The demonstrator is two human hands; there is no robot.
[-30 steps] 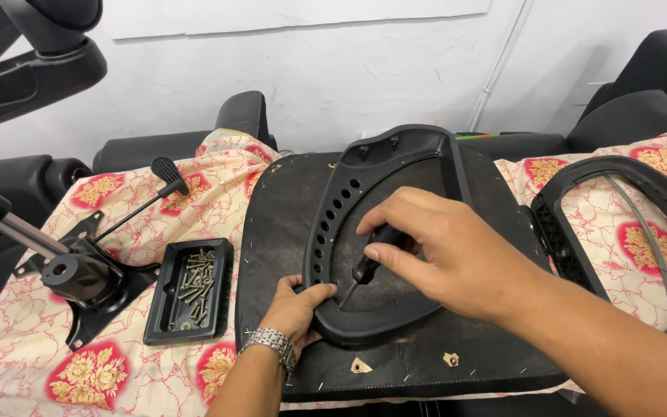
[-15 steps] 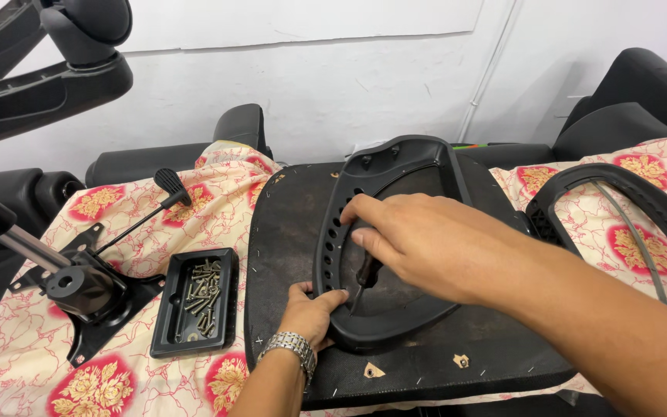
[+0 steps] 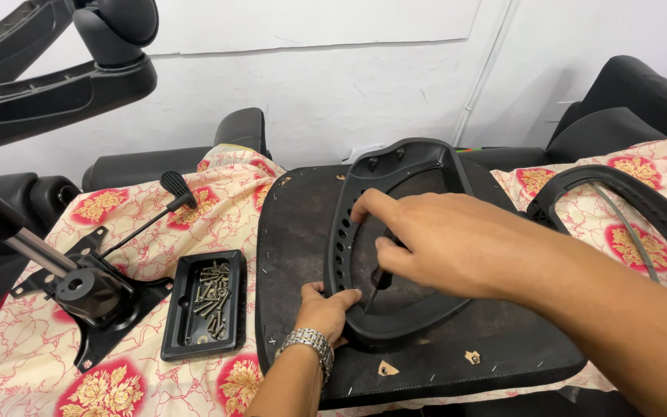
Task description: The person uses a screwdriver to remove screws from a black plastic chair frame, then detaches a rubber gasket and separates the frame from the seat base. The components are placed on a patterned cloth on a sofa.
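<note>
On the upturned seat base [image 3: 295, 255], centre of the cloth-covered bench: one black oval plastic frame [image 3: 395, 324], lying flat. Your left hand [image 3: 326, 309] grips its near-left rim, likely to stop it sliding. Your right hand [image 3: 434, 239] is closed around a dark screwdriver [image 3: 380, 279] inside the opening, forefinger laid along the perforated edge as a guide. Left of the base: black tray [image 3: 175, 340] of screws, kept within reach; beyond it, a chair tilt mechanism [image 3: 86, 293].
</note>
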